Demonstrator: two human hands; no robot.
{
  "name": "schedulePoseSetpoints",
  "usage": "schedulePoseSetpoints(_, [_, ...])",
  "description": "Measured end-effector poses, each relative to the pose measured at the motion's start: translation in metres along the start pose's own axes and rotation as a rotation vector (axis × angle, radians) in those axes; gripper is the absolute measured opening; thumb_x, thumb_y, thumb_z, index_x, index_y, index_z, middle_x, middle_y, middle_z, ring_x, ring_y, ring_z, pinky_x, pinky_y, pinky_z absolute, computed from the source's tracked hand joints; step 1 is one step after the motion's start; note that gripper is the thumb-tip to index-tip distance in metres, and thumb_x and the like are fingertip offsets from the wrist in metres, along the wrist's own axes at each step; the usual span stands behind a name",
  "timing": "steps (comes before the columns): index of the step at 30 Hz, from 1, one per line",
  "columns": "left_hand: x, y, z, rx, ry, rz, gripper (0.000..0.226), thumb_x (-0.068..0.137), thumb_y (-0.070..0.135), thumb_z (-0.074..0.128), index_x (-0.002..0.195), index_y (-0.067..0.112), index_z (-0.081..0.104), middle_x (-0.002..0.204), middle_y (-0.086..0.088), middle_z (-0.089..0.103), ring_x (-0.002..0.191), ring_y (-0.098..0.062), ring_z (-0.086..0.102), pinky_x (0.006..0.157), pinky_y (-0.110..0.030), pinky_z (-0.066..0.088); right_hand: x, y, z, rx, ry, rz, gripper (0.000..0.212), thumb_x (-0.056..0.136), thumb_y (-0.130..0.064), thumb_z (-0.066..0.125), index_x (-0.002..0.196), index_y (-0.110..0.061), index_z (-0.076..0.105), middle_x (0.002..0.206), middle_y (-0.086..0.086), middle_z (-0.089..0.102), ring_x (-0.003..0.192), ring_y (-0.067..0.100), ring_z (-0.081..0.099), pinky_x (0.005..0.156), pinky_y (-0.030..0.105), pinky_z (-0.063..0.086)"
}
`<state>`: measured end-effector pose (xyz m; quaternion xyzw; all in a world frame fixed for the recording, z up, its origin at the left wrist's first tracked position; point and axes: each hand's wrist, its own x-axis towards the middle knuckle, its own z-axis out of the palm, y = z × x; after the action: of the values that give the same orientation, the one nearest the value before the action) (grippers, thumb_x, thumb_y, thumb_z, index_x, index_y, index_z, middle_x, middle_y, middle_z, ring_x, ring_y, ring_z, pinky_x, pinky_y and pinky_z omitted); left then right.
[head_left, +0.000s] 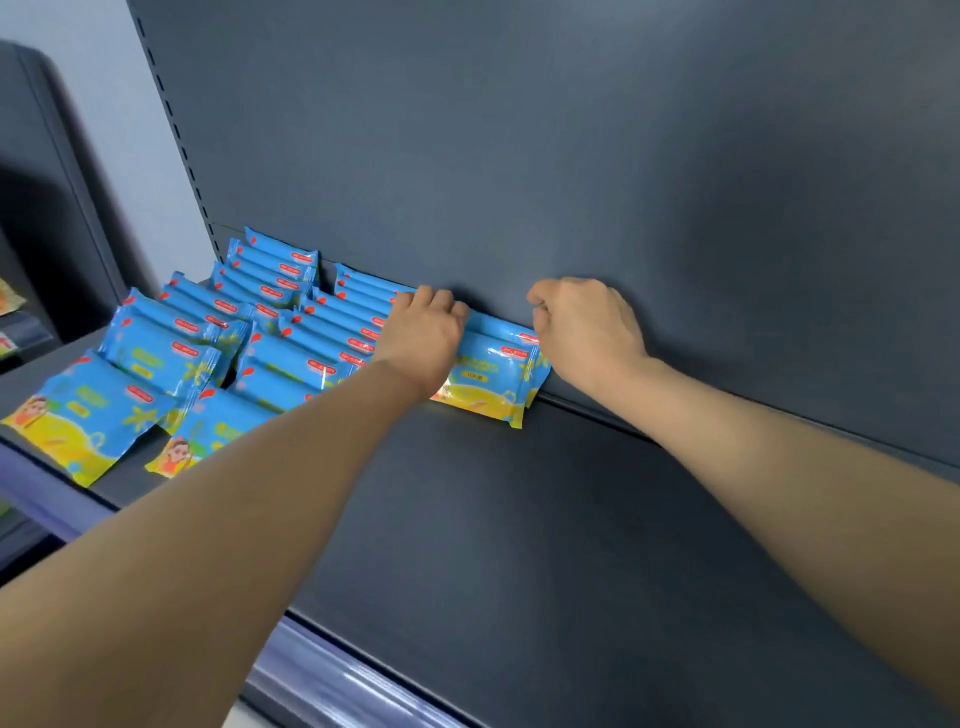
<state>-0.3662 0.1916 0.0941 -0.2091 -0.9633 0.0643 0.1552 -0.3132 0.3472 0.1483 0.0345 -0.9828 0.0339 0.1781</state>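
Several blue and yellow wipe packs (171, 358) stand in overlapping rows on the left part of a dark shelf (519, 519). A short row of two or three packs (493, 374) leans against the back panel near the middle. My left hand (423, 332) grips the top left edge of that row, fingers curled over it. My right hand (587, 327) sits at the row's top right corner, fingers curled and pinching the pack's edge.
The dark back panel (571, 156) rises right behind the packs. The shelf's right half is bare metal. A glossy price rail (332, 670) runs along the front edge. Another shelving unit (31, 208) stands to the left.
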Motion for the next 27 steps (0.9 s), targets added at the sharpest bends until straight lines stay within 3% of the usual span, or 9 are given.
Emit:
schedulePoseSetpoints(8, [-0.053,-0.009,-0.045,-0.169,0.134,0.051,0.048,0.09,0.029,0.056,0.133,0.014,0.042,0.123,-0.006,0.046,0.117,-0.026,0.039,0.098,-0.032,0.024,-0.028,-0.02,-0.033,0.025,0.037,-0.029,0.026,0.095,-0.016,0.042,0.113,-0.01,0.059,0.113,0.009,0.058,0.107,0.031,0.052,0.08,0.037,0.045])
schedulePoseSetpoints(14, [-0.099,-0.014,-0.104,-0.235,0.349,0.11,0.04,0.078,0.016,0.071,0.113,0.002,0.058,0.106,-0.016,0.057,0.101,-0.037,0.051,0.087,-0.038,0.029,-0.062,-0.043,-0.082,-0.018,0.125,-0.104,0.027,0.096,-0.021,0.045,0.118,-0.009,0.057,0.12,0.007,0.056,0.112,0.028,0.048,0.089,0.037,0.041])
schedulePoseSetpoints(19, [-0.138,-0.012,-0.166,-0.198,0.541,0.178,0.046,0.065,0.011,0.08,0.105,0.0,0.06,0.097,-0.017,0.06,0.089,-0.039,0.058,0.083,-0.034,0.026,-0.099,-0.068,-0.136,-0.07,0.225,-0.159,0.033,0.095,-0.027,0.047,0.124,-0.011,0.051,0.128,0.005,0.05,0.121,0.026,0.042,0.094,0.035,0.035])
schedulePoseSetpoints(27, [-0.211,-0.016,-0.251,-0.163,0.726,0.224,0.048,0.066,0.016,0.072,0.109,0.001,0.058,0.106,-0.017,0.059,0.097,-0.037,0.056,0.088,-0.036,0.028,-0.17,-0.105,-0.212,-0.061,0.504,-0.176,0.03,0.084,-0.018,0.064,0.109,-0.002,0.061,0.113,0.013,0.06,0.107,0.036,0.053,0.083,0.041,0.042])
